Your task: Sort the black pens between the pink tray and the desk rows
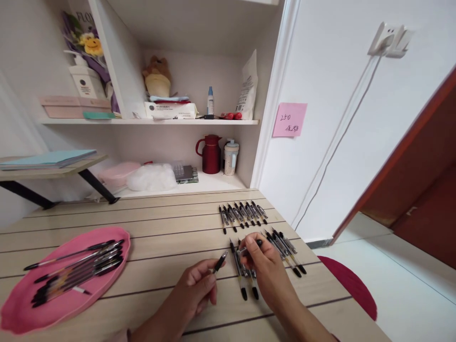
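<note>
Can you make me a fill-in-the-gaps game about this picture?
1. The oval tray on the table is ____.
2. The jug on the shelf is ____.
3. The square note sticks to the ____.
4. The left hand and the right hand each hold a black ____.
Missing words: pink, red, wall, pen.

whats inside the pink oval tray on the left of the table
A loose pile of black pens lies lengthwise in the pink oval plastic tray, some overlapping. The lower pens and the tray floor under the pile are covered.
</note>
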The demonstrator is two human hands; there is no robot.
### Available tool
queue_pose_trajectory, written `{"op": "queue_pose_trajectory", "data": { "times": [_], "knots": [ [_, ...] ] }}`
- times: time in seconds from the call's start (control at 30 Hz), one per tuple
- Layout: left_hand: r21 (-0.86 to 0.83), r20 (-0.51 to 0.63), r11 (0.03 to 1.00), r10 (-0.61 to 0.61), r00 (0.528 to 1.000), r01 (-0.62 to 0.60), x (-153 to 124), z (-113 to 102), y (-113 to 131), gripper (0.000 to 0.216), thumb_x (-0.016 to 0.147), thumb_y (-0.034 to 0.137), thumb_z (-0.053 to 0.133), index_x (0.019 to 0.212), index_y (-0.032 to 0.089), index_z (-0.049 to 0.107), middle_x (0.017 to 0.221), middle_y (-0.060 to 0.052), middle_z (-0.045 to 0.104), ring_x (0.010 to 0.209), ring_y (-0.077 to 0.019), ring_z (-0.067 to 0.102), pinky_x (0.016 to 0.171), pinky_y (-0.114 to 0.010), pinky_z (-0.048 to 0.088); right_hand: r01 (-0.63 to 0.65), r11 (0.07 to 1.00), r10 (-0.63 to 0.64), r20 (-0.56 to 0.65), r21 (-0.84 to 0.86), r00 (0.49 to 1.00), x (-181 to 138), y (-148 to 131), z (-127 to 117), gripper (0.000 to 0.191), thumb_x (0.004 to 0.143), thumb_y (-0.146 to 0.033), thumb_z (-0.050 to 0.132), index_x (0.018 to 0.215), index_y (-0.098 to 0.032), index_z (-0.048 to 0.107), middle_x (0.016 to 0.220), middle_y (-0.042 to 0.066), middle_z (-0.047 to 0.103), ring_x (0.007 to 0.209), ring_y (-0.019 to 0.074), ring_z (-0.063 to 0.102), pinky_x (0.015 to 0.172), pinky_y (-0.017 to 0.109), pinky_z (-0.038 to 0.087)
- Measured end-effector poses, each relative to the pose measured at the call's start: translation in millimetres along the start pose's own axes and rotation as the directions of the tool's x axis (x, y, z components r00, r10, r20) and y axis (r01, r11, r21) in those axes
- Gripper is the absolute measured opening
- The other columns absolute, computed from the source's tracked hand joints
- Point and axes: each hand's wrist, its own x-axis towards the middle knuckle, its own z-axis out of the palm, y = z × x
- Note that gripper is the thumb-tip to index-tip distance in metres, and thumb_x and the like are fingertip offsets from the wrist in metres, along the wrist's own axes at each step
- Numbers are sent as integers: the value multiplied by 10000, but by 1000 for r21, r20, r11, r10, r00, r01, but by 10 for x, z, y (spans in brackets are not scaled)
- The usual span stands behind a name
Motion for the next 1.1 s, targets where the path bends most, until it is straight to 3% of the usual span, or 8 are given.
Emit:
{"op": "queue_pose_trajectory", "data": {
  "times": [0.13,0.33,0.47,0.6,0.77,1.0,1.1],
  "knots": [
    [1,-85,1000,11,996,-11,-49,53,95,523,663,455,602,1077,137,566,475,53,492,322,-14,225,329,-168,118,-65,996,63,42,61,997,-12,50,39,261,756,-429,545,779,-170,558,764,23,585,615,113,544,527,216,393],
    [-26,-102,998,58,993,-61,-55,21,115,438,719,446,546,1031,141,572,524,52,482,331,-20,271,331,-170,153,-133,979,125,62,155,990,54,120,39,243,621,-334,695,764,-181,572,771,15,599,762,156,589,664,256,449],
    [-68,-120,993,91,989,-100,-21,-37,76,416,740,430,523,1037,140,553,541,50,493,325,-19,270,329,-171,160,-182,968,171,75,171,982,60,99,49,279,566,-319,731,740,-178,565,734,3,593,714,144,591,645,253,453],
    [-91,-120,989,103,987,-114,-7,-62,49,405,738,424,528,1020,133,553,540,50,497,324,-18,276,329,-171,164,-166,986,163,81,29,983,71,36,45,276,606,-363,696,764,-172,575,685,-10,593,517,79,502,493,205,382],
    [-82,-114,991,96,989,-106,-18,-76,57,390,751,419,509,1003,125,561,544,45,507,324,-22,297,332,-174,181,11,977,11,99,-213,995,150,-67,-40,211,641,-350,661,755,-174,634,695,6,617,618,114,512,574,228,387],
    [-73,-157,990,112,981,-125,-14,-83,66,388,769,415,487,1016,123,554,554,46,502,329,-18,300,338,-169,199,107,865,17,242,-490,970,240,-137,-91,182,682,-323,586,782,-194,666,621,-11,605,555,125,488,509,230,349],
    [-78,-162,988,122,979,-136,-4,-83,57,394,769,419,484,1019,122,552,554,46,503,322,-17,293,333,-170,189,192,744,37,326,-640,945,213,-121,-47,151,704,-267,535,757,-200,660,607,-19,597,534,120,480,511,230,340]
  ]
}}
